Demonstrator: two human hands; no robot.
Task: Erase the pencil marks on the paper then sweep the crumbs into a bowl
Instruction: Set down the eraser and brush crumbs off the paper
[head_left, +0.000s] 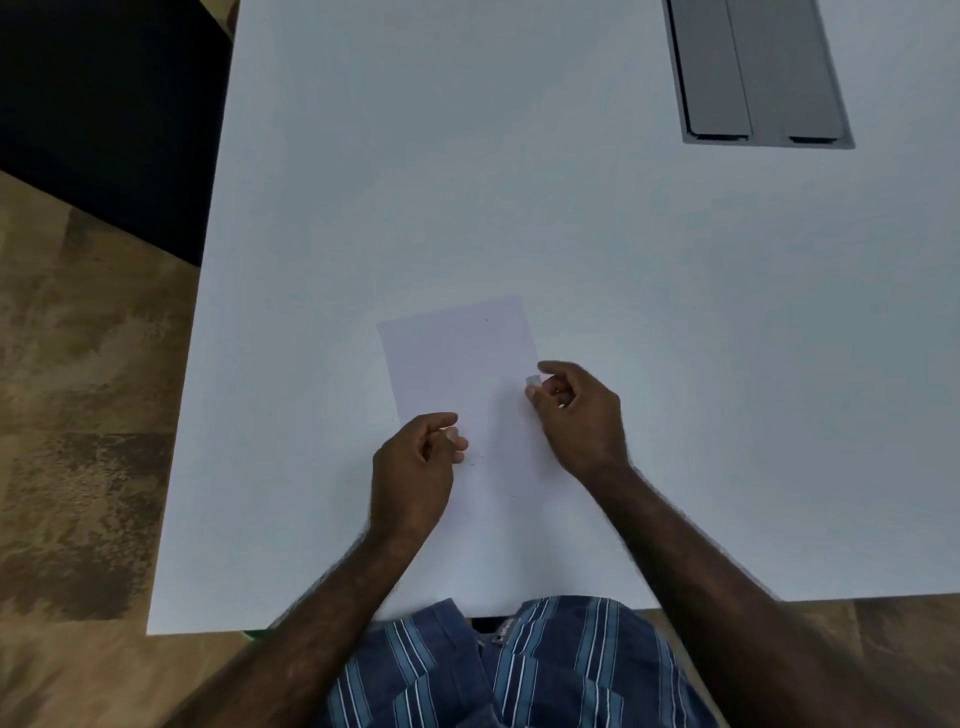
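The right hand (582, 410) pinched a small eraser (533, 382) at the paper (457, 364)'s right edge, grip tight. The left hand (415, 462) sat loosely curled on the sheet's near left corner, seemingly holding nothing, mid-desk (519, 208).

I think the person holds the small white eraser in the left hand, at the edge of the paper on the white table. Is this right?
Not quite. The head view shows the eraser pinched in the right hand, not the left, at the right edge of the paper on the white table. The left hand holds no eraser.
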